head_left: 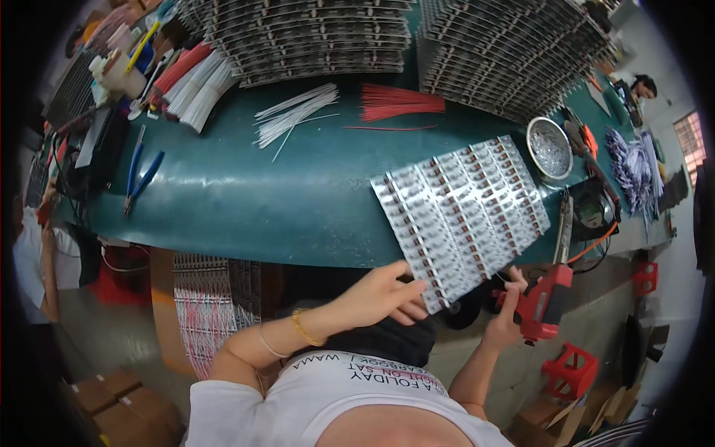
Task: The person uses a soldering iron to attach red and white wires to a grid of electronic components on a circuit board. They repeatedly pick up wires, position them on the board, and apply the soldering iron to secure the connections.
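Note:
A pale panel of small modules in rows (pixel 469 208), probably circuit modules, lies tilted over the table's near edge. My left hand (pixel 387 293) is closed on its near left corner, some fingers below the edge. My right hand (pixel 508 309) is by the panel's near right edge, its fingers curled together. A thin dark line shows at those fingertips; what they hold is too small to make out. Just right of that hand is a red and black object (pixel 547 304); whether the hand touches it is unclear. Red wires (pixel 402 102) and white wires (pixel 294 115) lie beyond the panel.
Tall stacks of similar panels (pixel 313 41) line the back of the green table (pixel 246 201). A metal bowl of small clear pieces (pixel 550 149) stands right of the panel. Blue-handled pliers (pixel 141 175) lie left. Wired panels (pixel 212 298) hang below. Red stools (pixel 570 372) stand right.

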### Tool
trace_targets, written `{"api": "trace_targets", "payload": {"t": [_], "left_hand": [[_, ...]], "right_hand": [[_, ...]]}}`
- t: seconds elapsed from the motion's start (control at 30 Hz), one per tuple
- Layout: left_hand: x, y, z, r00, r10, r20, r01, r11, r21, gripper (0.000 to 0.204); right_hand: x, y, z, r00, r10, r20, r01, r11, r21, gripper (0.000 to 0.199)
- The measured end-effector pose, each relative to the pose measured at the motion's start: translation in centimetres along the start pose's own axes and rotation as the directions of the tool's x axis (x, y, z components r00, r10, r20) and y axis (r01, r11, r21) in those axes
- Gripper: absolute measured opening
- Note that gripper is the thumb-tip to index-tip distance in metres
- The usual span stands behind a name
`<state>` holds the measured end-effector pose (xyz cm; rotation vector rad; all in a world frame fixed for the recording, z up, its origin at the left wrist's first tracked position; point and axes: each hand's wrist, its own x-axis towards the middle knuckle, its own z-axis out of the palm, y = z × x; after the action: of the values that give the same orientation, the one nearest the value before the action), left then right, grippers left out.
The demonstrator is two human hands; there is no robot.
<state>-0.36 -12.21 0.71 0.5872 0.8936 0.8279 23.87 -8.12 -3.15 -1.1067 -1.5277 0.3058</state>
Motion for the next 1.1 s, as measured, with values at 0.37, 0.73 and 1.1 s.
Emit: {"api": "trace_targets", "payload": {"t": [0.37, 0.73, 1.1], "left_hand": [[1.0, 11.9, -17.5, 0.454, 0.871, 0.188, 0.217, -0.313, 0.925, 0.026], [6.1, 14.0, -20.6, 0.572, 0.787, 0.233, 0.311, -0.471, 0.825, 0.006], [3.5, 16.7, -20.4, 0.521, 0.82, 0.235, 0.185, -0.377, 0.908, 0.005]], "right_hand": [[0.9, 2.7, 2.6, 0.976, -0.178, 0.123, 0.189, 0.978, -0.085, 0.033], [2.5, 2.9, 3.2, 0.933, -0.305, 0.189, 0.359, 0.795, -0.489, 0.058], [7.3, 0.5, -2.0, 0.98, -0.182, 0.085, 0.201, 0.903, -0.379, 0.033]]}}
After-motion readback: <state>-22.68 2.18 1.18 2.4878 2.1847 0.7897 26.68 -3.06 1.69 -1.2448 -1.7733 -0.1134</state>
